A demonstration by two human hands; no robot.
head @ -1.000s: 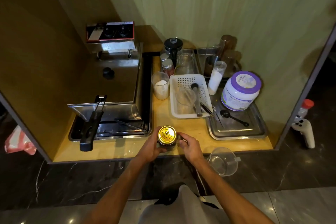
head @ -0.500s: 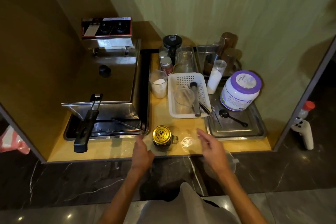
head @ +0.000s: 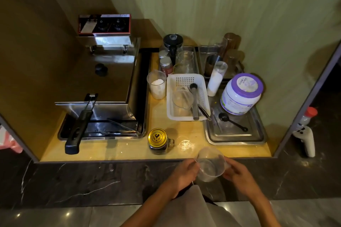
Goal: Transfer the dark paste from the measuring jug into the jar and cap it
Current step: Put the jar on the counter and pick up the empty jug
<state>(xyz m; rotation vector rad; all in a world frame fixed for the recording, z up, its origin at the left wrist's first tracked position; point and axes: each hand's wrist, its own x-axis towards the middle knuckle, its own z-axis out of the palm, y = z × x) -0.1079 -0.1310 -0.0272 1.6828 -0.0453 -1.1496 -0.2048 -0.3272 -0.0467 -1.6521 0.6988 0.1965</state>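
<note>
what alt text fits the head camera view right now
Both hands, left hand and right hand, hold an empty clear plastic measuring jug at the wooden counter edge. A gold-lidded glass jar of dark paste stands capped beside a steel fryer.

Just beyond the left hand (head: 184,175) lies an open strip of the yellow wooden bench (head: 114,148), broken only by the gold-lidded glass jar of dark paste (head: 158,141). Ahead of the right hand (head: 238,172), the flat steel tray (head: 258,137) fills the bench up to the side wall. Further forward, the white perforated plastic basket (head: 186,81) blocks the middle. Far left of both hands, the black-handled steel fryer (head: 103,97) closes that side. The dark marble ledge (head: 92,180) beside the left hand is clear.
</note>
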